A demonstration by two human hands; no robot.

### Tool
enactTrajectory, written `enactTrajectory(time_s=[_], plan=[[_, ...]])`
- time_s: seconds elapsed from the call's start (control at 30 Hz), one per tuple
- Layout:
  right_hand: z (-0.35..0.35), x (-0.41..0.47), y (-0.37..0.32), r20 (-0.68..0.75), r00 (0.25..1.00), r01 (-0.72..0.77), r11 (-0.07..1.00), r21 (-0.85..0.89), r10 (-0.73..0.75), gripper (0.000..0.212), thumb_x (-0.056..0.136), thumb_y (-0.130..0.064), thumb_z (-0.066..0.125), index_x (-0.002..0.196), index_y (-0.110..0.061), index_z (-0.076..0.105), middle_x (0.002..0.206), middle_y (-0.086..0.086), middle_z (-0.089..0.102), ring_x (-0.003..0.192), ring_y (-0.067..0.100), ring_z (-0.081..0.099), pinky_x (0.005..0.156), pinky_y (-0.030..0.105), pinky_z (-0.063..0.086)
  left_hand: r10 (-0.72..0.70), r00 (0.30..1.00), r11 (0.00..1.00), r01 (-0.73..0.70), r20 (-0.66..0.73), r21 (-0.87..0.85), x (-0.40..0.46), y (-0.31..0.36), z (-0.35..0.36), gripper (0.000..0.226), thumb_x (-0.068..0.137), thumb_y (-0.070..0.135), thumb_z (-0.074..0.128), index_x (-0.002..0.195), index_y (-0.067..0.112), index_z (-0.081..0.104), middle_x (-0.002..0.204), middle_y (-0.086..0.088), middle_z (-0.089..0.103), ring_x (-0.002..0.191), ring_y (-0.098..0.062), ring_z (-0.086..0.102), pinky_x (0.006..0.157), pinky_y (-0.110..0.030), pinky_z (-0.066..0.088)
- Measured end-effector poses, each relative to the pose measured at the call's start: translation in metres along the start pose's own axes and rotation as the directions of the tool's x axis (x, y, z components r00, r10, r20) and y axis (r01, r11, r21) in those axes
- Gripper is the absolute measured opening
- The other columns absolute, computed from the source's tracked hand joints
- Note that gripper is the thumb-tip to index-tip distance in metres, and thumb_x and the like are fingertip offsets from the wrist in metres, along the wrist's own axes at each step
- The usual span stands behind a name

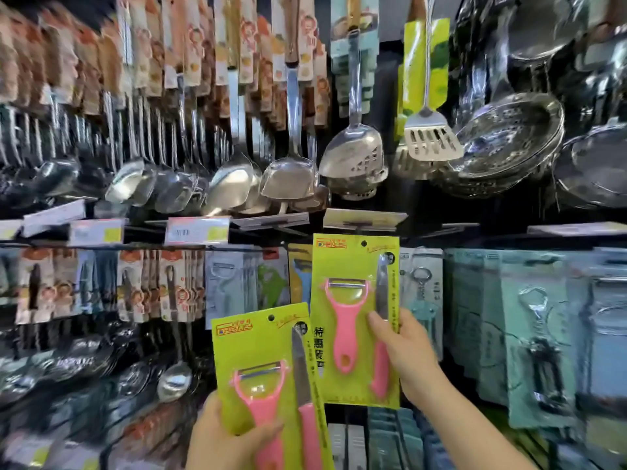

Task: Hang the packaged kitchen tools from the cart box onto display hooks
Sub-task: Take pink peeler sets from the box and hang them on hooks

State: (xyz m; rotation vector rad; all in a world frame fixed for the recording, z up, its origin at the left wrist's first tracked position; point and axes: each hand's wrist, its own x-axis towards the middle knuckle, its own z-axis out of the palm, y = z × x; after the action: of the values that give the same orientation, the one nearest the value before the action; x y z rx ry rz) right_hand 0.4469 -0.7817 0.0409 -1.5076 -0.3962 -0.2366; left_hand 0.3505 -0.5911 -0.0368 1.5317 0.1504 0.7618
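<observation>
I hold two green carded packs, each with a pink peeler and a pink-handled knife. My left hand [224, 439] grips the lower pack [261, 351] by its bottom edge, thumb across the peeler handle. My right hand [403, 354] holds the upper pack [346, 262] by its right edge, raised in front of the lower row of hanging goods. Each card has a small round hang hole near its top. The cart box is out of view.
Steel ladles and spatulas [288, 178] hang on the upper row, strainers [509, 144] to the right. Price tags [196, 230] line the rail. Packaged peelers [224, 283] and teal corkscrew packs [536, 320] fill the lower hooks.
</observation>
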Motion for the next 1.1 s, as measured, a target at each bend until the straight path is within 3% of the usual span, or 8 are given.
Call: enactTrajectory(time_s=[0.13,0.27,0.37,0.43,0.53,0.7,0.9,1.1], plan=[[0.017,-0.001,0.0,-0.036,0.997,0.059,0.994,-0.091,-0.062,0.029,0.087,-0.028,0.061,0.107,-0.008,0.056,0.104,0.019,0.063,0.095,0.027,0.064,0.088,0.05,0.051,0.018,0.999,1.0,-0.018,0.041,-0.01,0.022,-0.013,-0.005,0.069,0.041,-0.004,0.091,0.094,0.025,0.056,0.078,0.021,0.061,0.076,0.001,0.054,0.06,-0.015,0.037],[0.024,0.004,0.007,-0.062,0.996,0.068,0.997,-0.048,-0.071,0.041,0.09,-0.021,0.059,0.119,0.003,0.043,0.11,-0.003,0.046,0.102,0.01,0.048,0.097,0.049,0.04,-0.021,0.992,1.0,0.023,0.121,-0.019,0.035,-0.026,-0.006,0.066,0.041,-0.003,0.091,0.09,0.026,0.057,0.058,0.026,0.067,0.072,0.005,0.058,0.057,-0.012,0.038],[0.027,0.005,0.015,-0.121,0.989,0.08,0.996,-0.042,-0.084,0.042,0.085,-0.028,0.063,0.116,-0.002,0.051,0.105,0.019,0.062,0.101,0.031,0.061,0.093,0.049,0.047,-0.036,0.985,0.999,0.042,0.168,-0.033,0.044,-0.03,-0.014,0.092,0.012,0.034,0.095,0.095,0.025,0.057,0.082,0.01,0.07,0.083,-0.012,0.065,0.069,-0.027,0.047],[0.029,0.005,0.02,-0.133,0.989,0.07,0.997,0.024,-0.066,0.057,0.079,-0.035,0.065,0.123,-0.002,0.05,0.107,0.006,0.059,0.103,0.024,0.059,0.09,0.041,0.048,-0.025,0.969,1.0,0.022,0.246,0.016,0.046,-0.025,-0.015,0.098,0.003,0.05,0.088,0.092,0.027,0.053,0.091,0.006,0.068,0.089,-0.015,0.063,0.08,-0.033,0.048],[0.03,0.008,0.025,-0.141,0.988,0.071,0.995,0.073,-0.06,0.048,0.084,-0.029,0.063,0.124,-0.006,0.051,0.115,0.008,0.06,0.109,0.024,0.059,0.093,0.042,0.049,0.018,0.988,1.0,-0.018,0.157,0.002,0.051,-0.024,-0.016,0.073,0.024,0.014,0.096,0.08,0.029,0.052,0.076,0.002,0.065,0.074,-0.008,0.059,0.072,-0.027,0.045],[0.028,0.007,0.028,-0.209,0.969,0.148,0.987,0.061,-0.132,0.008,0.087,-0.016,0.061,0.079,-0.017,0.058,0.071,-0.006,0.058,0.065,0.008,0.055,0.058,0.023,0.042,-0.003,0.986,1.0,0.007,0.167,-0.026,0.054,-0.022,-0.012,0.062,0.048,-0.011,0.084,0.087,0.026,0.053,0.069,0.01,0.067,0.071,0.002,0.055,0.056,-0.011,0.035],[0.024,0.005,0.027,-0.229,0.963,0.159,0.986,0.049,-0.144,0.012,0.086,-0.017,0.062,0.076,-0.012,0.057,0.072,0.002,0.058,0.066,0.016,0.053,0.059,0.026,0.041,0.018,0.978,0.999,-0.024,0.208,0.027,0.06,-0.032,-0.008,0.087,0.039,0.006,0.091,0.119,0.012,0.055,0.086,0.01,0.061,0.083,-0.015,0.058,0.078,-0.027,0.045],[0.021,0.007,0.026,-0.225,0.97,0.111,0.991,0.073,-0.092,0.009,0.087,-0.017,0.061,0.08,-0.012,0.059,0.076,0.004,0.061,0.07,0.019,0.057,0.061,0.03,0.045,-0.027,0.97,0.999,0.031,0.241,-0.011,0.057,-0.03,-0.003,0.098,0.003,0.053,0.088,0.095,0.032,0.058,0.086,-0.005,0.074,0.085,-0.023,0.069,0.075,-0.038,0.053]])
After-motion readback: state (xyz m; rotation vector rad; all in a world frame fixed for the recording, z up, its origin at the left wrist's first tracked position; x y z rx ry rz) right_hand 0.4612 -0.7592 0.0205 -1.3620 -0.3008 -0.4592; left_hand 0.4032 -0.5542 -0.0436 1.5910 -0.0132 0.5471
